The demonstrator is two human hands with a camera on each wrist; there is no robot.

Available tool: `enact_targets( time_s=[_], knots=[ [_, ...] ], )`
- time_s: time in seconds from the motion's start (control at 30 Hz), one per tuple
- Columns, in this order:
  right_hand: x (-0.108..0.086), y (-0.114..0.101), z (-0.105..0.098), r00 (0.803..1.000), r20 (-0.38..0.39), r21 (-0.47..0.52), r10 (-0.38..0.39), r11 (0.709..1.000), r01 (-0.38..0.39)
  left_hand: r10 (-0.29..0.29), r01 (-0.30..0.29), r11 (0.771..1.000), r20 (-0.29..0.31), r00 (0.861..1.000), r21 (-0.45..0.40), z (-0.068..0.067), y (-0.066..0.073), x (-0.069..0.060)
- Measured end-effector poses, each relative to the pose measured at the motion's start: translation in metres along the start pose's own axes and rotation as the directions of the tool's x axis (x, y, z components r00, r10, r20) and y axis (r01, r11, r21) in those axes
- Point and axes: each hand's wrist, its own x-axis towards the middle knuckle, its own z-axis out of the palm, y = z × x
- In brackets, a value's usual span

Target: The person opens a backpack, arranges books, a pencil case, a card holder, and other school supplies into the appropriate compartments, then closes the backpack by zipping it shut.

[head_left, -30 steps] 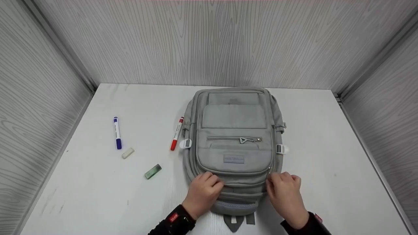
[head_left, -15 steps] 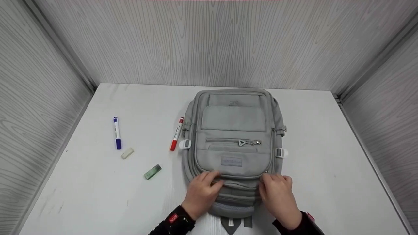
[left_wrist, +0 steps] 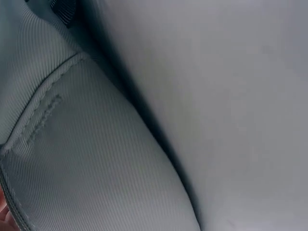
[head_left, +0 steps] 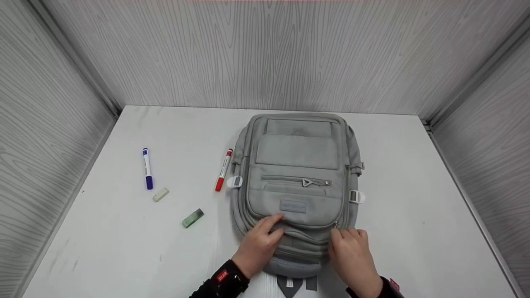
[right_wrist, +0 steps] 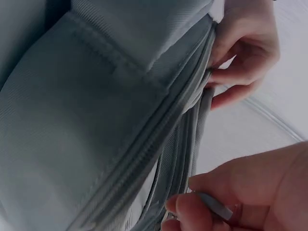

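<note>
Backpack [head_left: 296, 151] lies front-up on the worktop [head_left: 414, 186]; your right hand [head_left: 352, 254] pinches a grey pull tab [right_wrist: 215, 206], your left hand [head_left: 257, 246] grips its lower zip edge [head_left: 304, 236]. Likely best: hold that edge taut, drawing the tab smoothly along its curve.

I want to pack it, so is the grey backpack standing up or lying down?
Lying down: the backpack rests on the white table, its zipped front and label facing up.

No lettering can be read. The rectangular patch [head_left: 293, 206] on the grey backpack [head_left: 296, 151] bears a blurred line of characters, and the red tag [head_left: 222, 275] on the left wristband [head_left: 237, 278] carries white marks too small to make out.
</note>
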Motion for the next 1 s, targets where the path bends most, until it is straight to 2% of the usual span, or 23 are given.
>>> enact_targets(
  time_s=[0.17, 0.27, 0.33, 0.4, 0.5, 0.57, 0.67, 0.73, 0.77, 0.8, 0.9, 0.93, 1.0],
  knots=[
    [0.001, 0.003, 0.000, 1.000, 0.020, 0.149, 0.019, 0.989, -0.022, -0.041, 0.041, 0.999, 0.027, 0.999, -0.003, -0.002, -0.002, 0.001],
    [0.004, 0.014, -0.003, 0.994, 0.098, 0.256, 0.053, 0.964, -0.076, -0.090, 0.090, 0.996, 0.073, 0.993, 0.005, -0.007, -0.002, 0.004],
    [0.005, 0.025, -0.005, 0.982, 0.185, 0.319, 0.042, 0.943, -0.100, -0.116, 0.116, 0.993, 0.129, 0.985, 0.012, -0.012, 0.001, 0.007],
    [0.005, 0.038, -0.008, 0.961, 0.276, 0.380, 0.010, 0.917, -0.118, -0.131, 0.129, 0.991, 0.199, 0.971, 0.023, -0.020, 0.004, 0.012],
    [0.004, 0.058, -0.011, 0.934, 0.357, 0.437, -0.032, 0.889, -0.136, -0.134, 0.124, 0.991, 0.282, 0.950, 0.051, -0.030, 0.012, 0.024],
    [0.006, 0.068, -0.011, 0.935, 0.354, 0.429, -0.008, 0.890, -0.155, -0.118, 0.104, 0.993, 0.310, 0.944, 0.061, -0.035, 0.018, 0.034],
    [0.012, 0.081, -0.006, 0.969, 0.247, 0.372, 0.026, 0.921, -0.119, -0.059, 0.047, 0.998, 0.351, 0.935, 0.042, -0.035, 0.029, 0.050],
    [0.018, 0.089, 0.000, 0.989, 0.148, 0.329, 0.000, 0.943, -0.050, -0.010, 0.002, 1.000, 0.408, 0.913, 0.020, -0.032, 0.038, 0.061],
    [0.021, 0.092, 0.003, 0.995, 0.099, 0.309, -0.028, 0.951, -0.004, 0.013, -0.021, 1.000, 0.445, 0.895, 0.013, -0.030, 0.043, 0.066],
    [0.024, 0.094, 0.006, 0.997, 0.054, 0.295, -0.059, 0.955, 0.041, 0.028, -0.041, 0.999, 0.489, 0.872, 0.015, -0.027, 0.049, 0.071],
    [0.029, 0.098, 0.013, 0.989, -0.017, 0.270, -0.148, 0.951, 0.147, 0.056, -0.112, 0.992, 0.579, 0.813, 0.063, -0.017, 0.067, 0.080],
    [0.031, 0.098, 0.015, 0.986, -0.028, 0.268, -0.166, 0.949, 0.168, 0.060, -0.144, 0.985, 0.600, 0.798, 0.093, -0.014, 0.071, 0.081],
    [0.034, 0.096, 0.018, 0.980, -0.045, 0.265, -0.194, 0.944, 0.199, 0.055, -0.198, 0.967, 0.623, 0.780, 0.163, -0.008, 0.079, 0.081]
  ],
)
